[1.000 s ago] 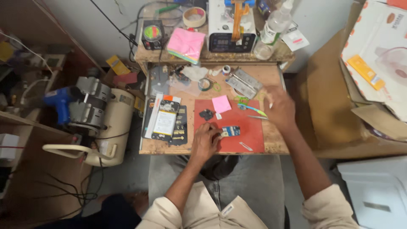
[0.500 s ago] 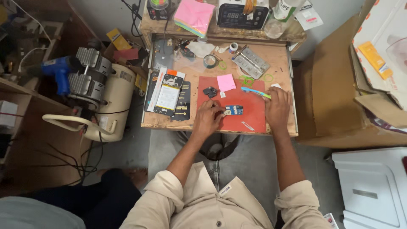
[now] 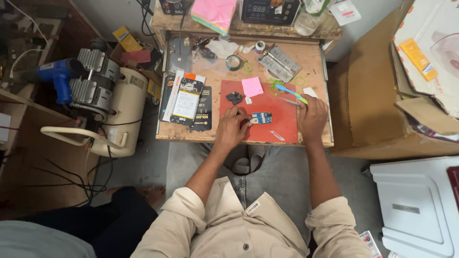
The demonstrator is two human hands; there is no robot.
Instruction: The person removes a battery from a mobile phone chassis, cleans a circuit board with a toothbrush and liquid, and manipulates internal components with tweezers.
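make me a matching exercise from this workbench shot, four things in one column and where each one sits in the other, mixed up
Things:
1. small blue circuit board
2. pink sticky note
3. opened phone
4. roll of tape

Places:
A. on the bare wood, beyond the red mat's far edge
B. on the red mat, at the left hand's fingertips
C. left of the red mat, on dark packaging
D. at the red mat's far edge, left of the blue-handled tool

Pairs: 1-B, 2-D, 3-C, 4-A
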